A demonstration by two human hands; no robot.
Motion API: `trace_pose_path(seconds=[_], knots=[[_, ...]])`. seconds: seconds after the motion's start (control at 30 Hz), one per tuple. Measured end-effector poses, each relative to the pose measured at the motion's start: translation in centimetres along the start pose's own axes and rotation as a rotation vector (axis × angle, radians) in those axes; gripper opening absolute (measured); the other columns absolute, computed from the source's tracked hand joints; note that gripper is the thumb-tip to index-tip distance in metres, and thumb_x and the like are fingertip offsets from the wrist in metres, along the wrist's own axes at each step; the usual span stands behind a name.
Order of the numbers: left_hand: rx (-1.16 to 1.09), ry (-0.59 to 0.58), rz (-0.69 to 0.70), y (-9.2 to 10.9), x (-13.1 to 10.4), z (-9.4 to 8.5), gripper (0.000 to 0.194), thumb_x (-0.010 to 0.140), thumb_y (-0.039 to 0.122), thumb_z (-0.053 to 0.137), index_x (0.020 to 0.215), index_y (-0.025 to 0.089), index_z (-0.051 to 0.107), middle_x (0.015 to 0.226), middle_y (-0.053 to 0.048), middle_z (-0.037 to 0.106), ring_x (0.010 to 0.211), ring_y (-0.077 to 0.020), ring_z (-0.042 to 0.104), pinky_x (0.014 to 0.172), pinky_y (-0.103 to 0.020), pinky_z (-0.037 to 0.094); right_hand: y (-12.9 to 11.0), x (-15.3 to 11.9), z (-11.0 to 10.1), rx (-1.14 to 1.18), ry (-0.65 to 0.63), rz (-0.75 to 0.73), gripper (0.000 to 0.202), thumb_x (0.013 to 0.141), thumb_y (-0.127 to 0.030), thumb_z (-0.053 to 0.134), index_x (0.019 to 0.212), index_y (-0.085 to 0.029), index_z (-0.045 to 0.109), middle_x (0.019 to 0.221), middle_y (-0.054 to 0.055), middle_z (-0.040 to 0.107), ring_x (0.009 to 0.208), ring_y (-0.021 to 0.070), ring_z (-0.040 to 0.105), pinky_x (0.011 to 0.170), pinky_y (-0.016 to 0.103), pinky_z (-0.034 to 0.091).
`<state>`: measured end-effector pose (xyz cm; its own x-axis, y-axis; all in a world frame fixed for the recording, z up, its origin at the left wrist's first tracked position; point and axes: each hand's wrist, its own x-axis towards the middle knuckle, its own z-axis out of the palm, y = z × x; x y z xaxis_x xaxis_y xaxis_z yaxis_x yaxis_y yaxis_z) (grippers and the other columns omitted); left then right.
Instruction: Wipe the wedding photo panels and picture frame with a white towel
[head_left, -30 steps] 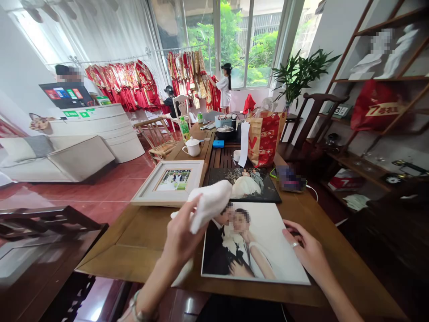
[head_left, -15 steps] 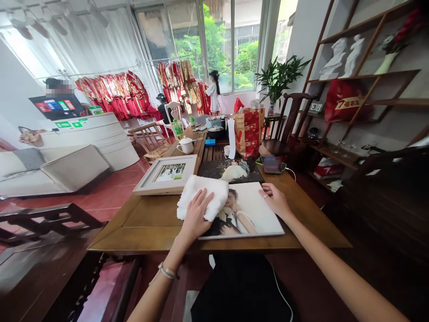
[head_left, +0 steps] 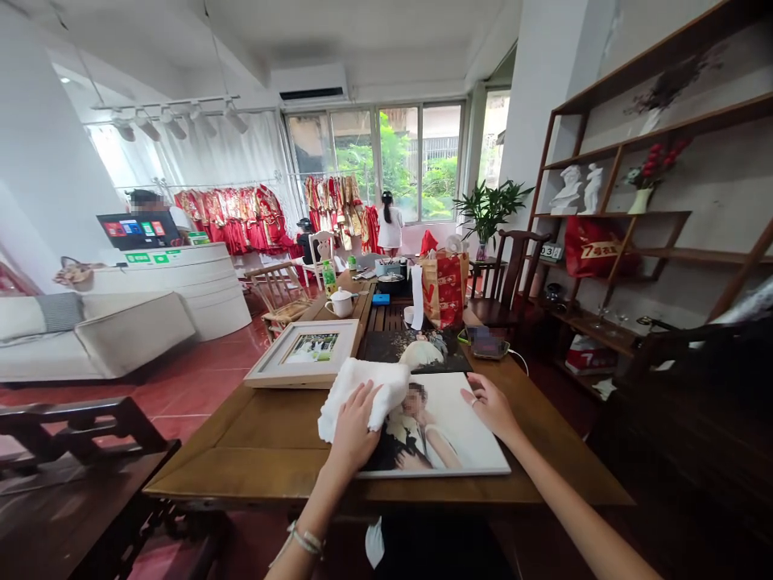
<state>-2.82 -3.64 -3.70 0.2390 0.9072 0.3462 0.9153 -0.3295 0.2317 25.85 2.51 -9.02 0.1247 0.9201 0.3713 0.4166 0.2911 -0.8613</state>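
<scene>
A white cloth point(head_left: 386, 387) lies bunched over the left part of a photo panel point(head_left: 477, 435), which rests flat at the table's front edge. On the cloth lies my left hand point(head_left: 357, 427), fingers extended and pressing on its surface. At the panel's upper right edge is my right hand point(head_left: 490, 407), fingers apart and slightly bent, touching the edge and wearing a ring. Just behind the panel is a dark picture point(head_left: 395, 345) with a pale rounded shape. A light-framed photo point(head_left: 350, 338) sits to the left, behind the cloth.
The wooden table point(head_left: 259, 451) also holds a phone point(head_left: 488, 342) with a cable, a white lidded cup point(head_left: 341, 303), a red paper bag point(head_left: 444, 290) and a green bottle point(head_left: 329, 278). Chairs stand on both sides. Several people are farther back near red garments point(head_left: 233, 217).
The view has tilted up, so the table and hands appear lower. Both hands stay nearly in place on the cloth and panel. The person by the window has turned away.
</scene>
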Motion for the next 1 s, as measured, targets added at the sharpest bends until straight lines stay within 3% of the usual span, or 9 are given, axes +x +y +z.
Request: trace_pose_path(seconds=[0.13,0.27,0.37,0.5,0.63,0.8,0.9,1.0], knots=[[0.136,-0.030,-0.055,1.8,1.1,-0.5,0.064,0.069,0.016,0.051,0.131,0.022,0.043,0.140,-0.009,0.037,0.124,-0.0307,0.033,0.095,-0.044,0.033,-0.3,0.0,-0.1,-0.032,-0.020,0.017,0.041,0.073,-0.035,0.055,0.110,-0.018,0.055,0.110,0.011,0.060,0.068,0.0148,0.061,0.058,0.028,0.049],[0.242,-0.059,-0.026,2.8,2.0,0.2,0.068,0.071,0.021,0.053,0.137,0.028,0.035,0.143,-0.009,0.030,0.124,-0.0358,0.030,0.094,-0.048,0.030,-0.7,-0.3,-0.3,-0.093,-0.029,0.031,0.047,0.070,-0.038,0.056,0.112,-0.016,0.058,0.103,0.009,0.062,0.063,0.0139,0.058,0.056,0.028,0.047],[0.272,-0.110,0.000,3.2,2.5,0.7,0.072,0.072,0.023,0.053,0.140,0.026,0.029,0.144,-0.012,0.027,0.131,-0.0381,0.017,0.100,-0.053,0.018,-0.7,-0.5,-0.3,-0.110,-0.013,0.096,0.052,0.069,-0.039,0.057,0.116,-0.014,0.058,0.080,0.005,0.064,0.056,0.0138,0.054,0.053,0.028,0.045],[0.275,-0.184,0.036,3.7,2.6,0.8,0.076,0.072,0.023,0.053,0.142,0.027,0.023,0.146,-0.011,0.023,0.133,-0.0405,0.007,0.102,-0.058,0.008,-0.7,-0.7,-0.2,-0.115,-0.009,0.154,0.060,0.071,-0.040,0.056,0.123,-0.011,0.053,0.053,-0.003,0.054,0.046,0.0135,0.047,0.048,0.026,0.039],[0.246,-0.186,0.067,4.8,1.0,1.0,0.073,0.075,0.024,0.049,0.142,0.029,0.021,0.147,-0.009,0.021,0.134,-0.0389,0.008,0.103,-0.057,0.013,-1.3,-1.0,-0.2,-0.164,0.020,0.122,0.058,0.072,-0.040,0.053,0.121,-0.009,0.054,0.061,0.001,0.060,0.052,0.0149,0.050,0.053,0.028,0.042],[0.188,-0.156,0.153,7.7,-1.8,2.2,0.085,0.069,0.029,0.056,0.143,0.033,0.014,0.150,-0.006,0.011,0.134,-0.0383,-0.002,0.103,-0.059,0.006,-1.7,-1.2,-0.3,-0.194,0.041,0.066,0.055,0.072,-0.040,0.051,0.118,-0.010,0.058,0.080,0.007,0.068,0.062,0.0186,0.056,0.063,0.033,0.046],[0.142,-0.156,0.150,9.2,-1.0,2.9,0.086,0.068,0.034,0.059,0.142,0.034,0.016,0.150,-0.007,0.013,0.134,-0.0386,-0.001,0.103,-0.059,0.006,-1.6,-1.2,-0.4,-0.183,0.040,0.025,0.052,0.072,-0.039,0.049,0.115,-0.013,0.060,0.081,0.008,0.069,0.063,0.0197,0.058,0.065,0.034,0.048],[0.124,-0.174,0.079,9.4,1.5,2.8,0.083,0.067,0.039,0.061,0.140,0.034,0.023,0.148,-0.008,0.019,0.134,-0.0391,0.006,0.103,-0.058,0.009,-1.4,-1.1,-0.5,-0.174,0.010,0.026,0.052,0.073,-0.040,0.048,0.116,-0.013,0.060,0.077,0.006,0.069,0.060,0.0201,0.059,0.062,0.034,0.048]])
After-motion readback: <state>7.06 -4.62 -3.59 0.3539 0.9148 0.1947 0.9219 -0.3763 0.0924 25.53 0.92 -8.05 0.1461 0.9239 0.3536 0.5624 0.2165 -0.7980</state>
